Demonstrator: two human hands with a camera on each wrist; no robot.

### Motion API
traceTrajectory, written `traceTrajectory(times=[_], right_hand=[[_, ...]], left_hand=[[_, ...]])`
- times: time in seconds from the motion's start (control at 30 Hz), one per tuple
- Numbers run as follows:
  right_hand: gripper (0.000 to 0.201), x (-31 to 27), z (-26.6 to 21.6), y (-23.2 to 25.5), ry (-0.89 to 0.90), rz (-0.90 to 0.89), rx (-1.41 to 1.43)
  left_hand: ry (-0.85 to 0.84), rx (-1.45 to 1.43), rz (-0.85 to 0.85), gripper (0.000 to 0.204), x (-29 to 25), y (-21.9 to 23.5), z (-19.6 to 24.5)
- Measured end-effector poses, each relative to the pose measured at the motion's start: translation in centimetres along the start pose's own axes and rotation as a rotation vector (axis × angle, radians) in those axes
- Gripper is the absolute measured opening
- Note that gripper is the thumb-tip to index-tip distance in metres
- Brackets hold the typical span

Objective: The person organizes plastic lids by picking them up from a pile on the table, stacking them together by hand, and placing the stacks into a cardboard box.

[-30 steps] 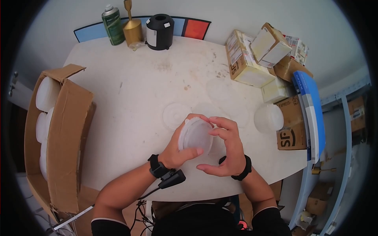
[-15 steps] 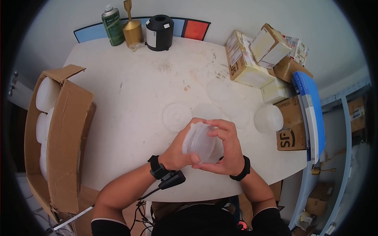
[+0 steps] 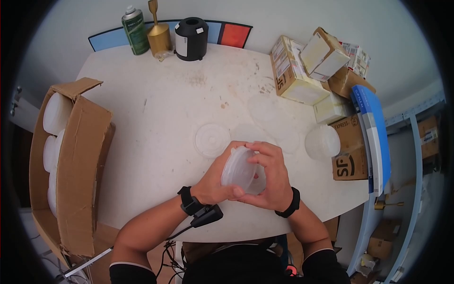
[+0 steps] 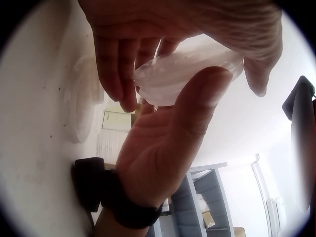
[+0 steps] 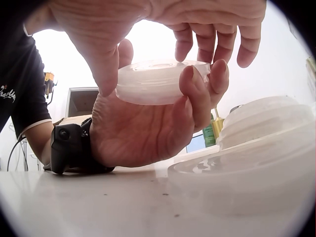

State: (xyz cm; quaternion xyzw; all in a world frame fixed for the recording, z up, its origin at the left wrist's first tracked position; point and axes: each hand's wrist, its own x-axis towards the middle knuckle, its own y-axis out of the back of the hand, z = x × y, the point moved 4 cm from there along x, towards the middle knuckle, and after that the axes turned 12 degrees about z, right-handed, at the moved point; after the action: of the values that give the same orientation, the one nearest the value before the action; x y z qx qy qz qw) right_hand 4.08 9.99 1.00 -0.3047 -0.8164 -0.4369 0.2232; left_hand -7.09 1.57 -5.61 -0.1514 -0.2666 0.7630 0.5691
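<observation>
Above the front of the table, my left hand [image 3: 213, 182] grips a shallow, translucent round plastic container [image 3: 240, 170] with a tabbed rim. Its palm lies beneath it, and the thumb is at the near edge. The container tilts to the right in the head view. My right hand [image 3: 276, 182] curves round its other side. In the right wrist view, the right thumb [image 5: 106, 74] is at one side of the container and the fingers reach over the opposite rim. Partly hidden under the hands is another clear plastic piece [image 3: 257, 188].
Thin clear lids [image 3: 213, 140] lie on the table behind the hands. A translucent tub [image 3: 322, 142] stands at right, beside shipping boxes [image 3: 302, 75] and a blue-white package [image 3: 373, 137]. An open carton [image 3: 87, 175] with white tubs is at left. A spray can [image 3: 135, 31] stands at the back.
My right hand, apart from the container a second ago, has closed in on its side with thumb and fingers. The left hand and container have shifted slightly right and tilted more.
</observation>
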Motion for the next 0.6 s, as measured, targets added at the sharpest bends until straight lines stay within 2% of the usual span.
traceTrajectory(times=[0.1, 0.2, 0.33, 0.4, 0.6], right_hand=[[0.075, 0.4, -0.1, 0.1, -0.003, -0.008, 0.005], [0.063, 0.7, -0.2, 1.1, -0.043, 0.033, 0.029], [0.047, 0.5, 2.4, 2.7, -0.213, 0.136, -0.047], [0.044, 0.8, 3.2, 2.6, -0.210, 0.096, -0.124], [0.044, 1.1, 3.3, 1.2, -0.108, -0.105, -0.246]], left_hand=[[-0.006, 0.033, 0.024, 0.095, 0.1, -0.3, 0.6], [0.016, 0.059, 0.114, 0.099, 0.0, 0.3, 0.8], [-0.133, 0.037, 0.335, 0.092, -0.2, 1.4, 1.9], [-0.179, 0.080, 0.449, 0.097, -0.1, 1.8, 2.3], [-0.202, 0.098, 0.428, 0.097, -0.1, 1.8, 2.0]])
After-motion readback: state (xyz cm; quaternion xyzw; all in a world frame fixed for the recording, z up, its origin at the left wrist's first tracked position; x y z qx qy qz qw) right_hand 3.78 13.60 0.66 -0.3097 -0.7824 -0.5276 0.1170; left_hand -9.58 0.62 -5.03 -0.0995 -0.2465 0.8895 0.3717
